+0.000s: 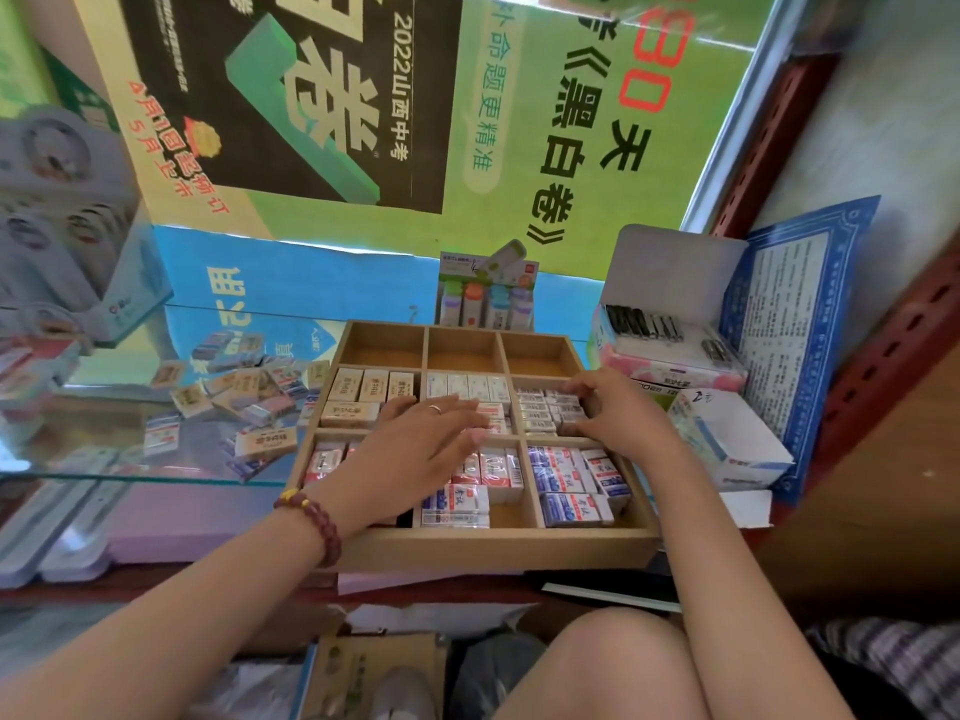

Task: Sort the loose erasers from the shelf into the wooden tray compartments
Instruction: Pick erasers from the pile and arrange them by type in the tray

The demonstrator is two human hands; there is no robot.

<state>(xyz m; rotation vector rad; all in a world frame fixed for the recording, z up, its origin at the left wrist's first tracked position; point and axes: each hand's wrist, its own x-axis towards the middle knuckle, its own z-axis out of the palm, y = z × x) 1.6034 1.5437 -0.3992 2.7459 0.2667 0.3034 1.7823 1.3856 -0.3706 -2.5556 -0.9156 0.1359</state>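
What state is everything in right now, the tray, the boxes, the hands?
wooden tray: back row empty, other compartments filled.
loose erasers: scattered on the glass shelf.
white box: lid open.
left hand: flat, fingers straight.
right hand: fingertips on barcode erasers, grip unclear.

Back compartments (464, 350) free; boxes (675, 356) probably abutting.

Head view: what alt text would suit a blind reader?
A person's left hand and right hand reach into a wooden tray of nine compartments: six hold boxed erasers, the far three empty. Loose erasers lie on the glass shelf to its left.
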